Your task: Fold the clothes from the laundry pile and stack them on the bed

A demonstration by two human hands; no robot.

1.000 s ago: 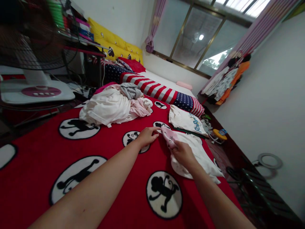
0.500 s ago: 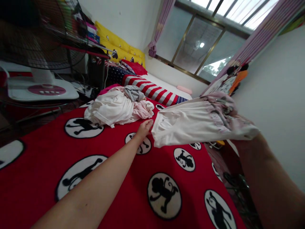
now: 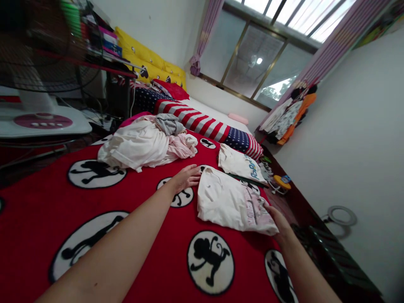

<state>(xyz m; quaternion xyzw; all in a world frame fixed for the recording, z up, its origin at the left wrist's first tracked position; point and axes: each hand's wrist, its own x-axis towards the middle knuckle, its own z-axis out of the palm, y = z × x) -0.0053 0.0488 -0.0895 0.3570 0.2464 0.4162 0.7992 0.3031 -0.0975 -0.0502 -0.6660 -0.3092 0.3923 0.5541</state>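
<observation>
A white T-shirt [image 3: 221, 198] with a pink print lies folded on the red monkey-patterned blanket [image 3: 170, 261]. My right hand [image 3: 277, 216] grips its right end, thumb on top and the other fingers hidden beneath the cloth. At the shirt's left edge my left hand [image 3: 186, 179] rests with its fingers stretched out, at or against the fabric. Just beyond is another folded white shirt [image 3: 240, 164] with blue lettering, some dark green cloth showing under its near edge. To the left, a loose heap of white, pink and grey clothes [image 3: 139, 143] sits on the blanket.
A fan [image 3: 44, 113] stands at the left edge beside a cluttered desk [image 3: 126, 71]. Behind is a bed with a stars-and-stripes cover [image 3: 202, 122]. Clothes hang [image 3: 290, 115] by the right wall, and a yellow stool [image 3: 280, 182] is on the floor below.
My right hand has come down and left, bringing the raised end of the T-shirt onto the blanket. The folded shirt behind has come into sight. My left hand's fingers have straightened.
</observation>
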